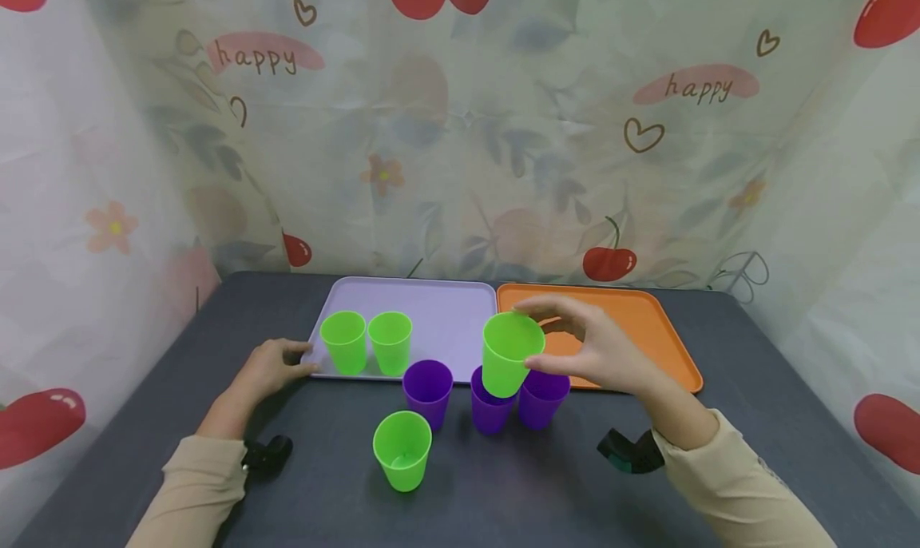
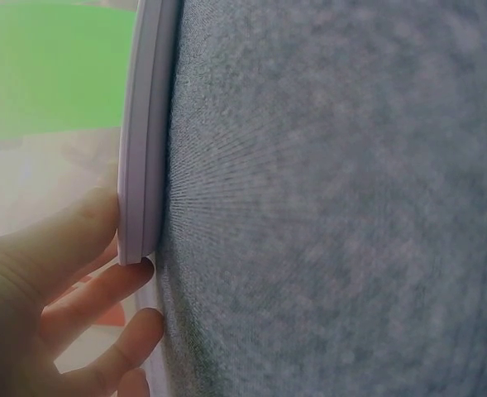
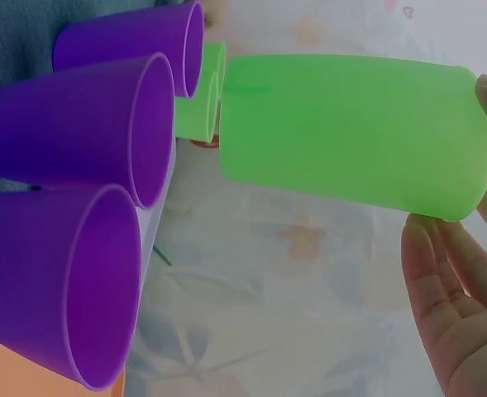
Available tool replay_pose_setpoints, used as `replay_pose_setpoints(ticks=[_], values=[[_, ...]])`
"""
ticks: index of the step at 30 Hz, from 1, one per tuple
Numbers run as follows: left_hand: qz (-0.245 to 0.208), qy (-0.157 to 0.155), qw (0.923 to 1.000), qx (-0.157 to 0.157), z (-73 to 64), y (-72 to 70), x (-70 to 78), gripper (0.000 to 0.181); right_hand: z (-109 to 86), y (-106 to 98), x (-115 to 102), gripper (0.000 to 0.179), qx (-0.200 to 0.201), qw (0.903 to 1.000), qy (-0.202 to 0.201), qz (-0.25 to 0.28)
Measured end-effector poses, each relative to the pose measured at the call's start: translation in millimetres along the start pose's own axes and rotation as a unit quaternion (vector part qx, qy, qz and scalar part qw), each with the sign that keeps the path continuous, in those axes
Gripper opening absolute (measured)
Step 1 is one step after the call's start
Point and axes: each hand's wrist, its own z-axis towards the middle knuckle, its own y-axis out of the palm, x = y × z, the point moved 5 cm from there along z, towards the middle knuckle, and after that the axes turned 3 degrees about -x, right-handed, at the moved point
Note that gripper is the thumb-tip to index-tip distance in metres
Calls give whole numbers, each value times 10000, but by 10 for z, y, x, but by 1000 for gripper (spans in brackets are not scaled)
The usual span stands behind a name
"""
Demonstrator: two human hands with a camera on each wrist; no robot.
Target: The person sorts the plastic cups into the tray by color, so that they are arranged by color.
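Observation:
My right hand grips a green cup near its rim, thumb and fingers on opposite sides. That cup is upright in the air and partly hides two purple cups behind it. In the right wrist view the held green cup is well above the purple cups' rims. At the near left corner of the lilac tray, my left hand pinches the edge between thumb and fingers. Two green cups stand upright on this tray, close to that hand.
A third purple cup stands by the lilac tray's front edge. Nearer to me, another green cup is upright on the dark table. An orange tray lies beside the lilac one. Patterned cloth hangs around the table.

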Motion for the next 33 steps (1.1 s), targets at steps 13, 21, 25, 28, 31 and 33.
replay_pose_setpoints(ticks=[13,21,25,28,31,33], values=[[23,147,9997,185,14,-2,1,53,149,-128,193,54,93,9984,550,47],[-8,157,9997,184,16,6,-8,52,290,-158,303,55,41,9975,710,-24],[-11,112,9998,153,21,5,-11,53,366,-136,336,57,-55,9971,754,12],[-14,33,10000,90,24,6,-12,53,428,-109,358,57,-144,9968,776,117],[0,-8,10000,71,23,9,-10,52,492,-78,375,56,-243,9963,797,188],[17,-14,10000,79,23,10,-10,52,536,-57,383,56,-305,9962,791,190]])
